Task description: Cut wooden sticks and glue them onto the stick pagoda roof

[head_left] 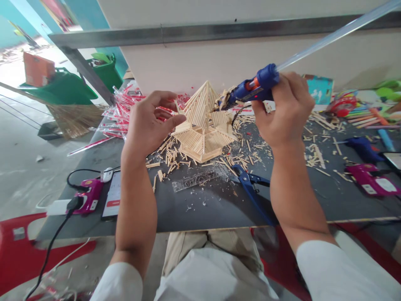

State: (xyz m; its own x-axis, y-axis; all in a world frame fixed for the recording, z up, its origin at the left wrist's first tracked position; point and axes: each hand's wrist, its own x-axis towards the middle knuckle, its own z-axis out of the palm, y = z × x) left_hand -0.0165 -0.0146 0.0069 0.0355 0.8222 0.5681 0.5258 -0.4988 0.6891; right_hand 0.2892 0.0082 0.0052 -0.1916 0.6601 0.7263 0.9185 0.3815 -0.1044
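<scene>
A model building made of thin wooden sticks (205, 138) stands on the table, with a pointed roof above a wider slatted tier. At its left side, my left hand (150, 121) pinches a short wooden stick (177, 105) between thumb and fingers. My right hand (283, 108) grips a blue hot glue gun (250, 90), held in the air to the right of the model. Its crusted nozzle points left, close to the roof. A long clear glue stick (338, 35) sticks out of the gun's back end.
Cut stick pieces litter the dark table (200, 213). A clear ruler (197, 179) and blue-handled cutters (255, 192) lie before the model. Red-and-clear plastic packets (120, 110) pile up left. Purple power strips (89, 196), a phone (112, 196) and another glue gun (363, 148) lie around the sides.
</scene>
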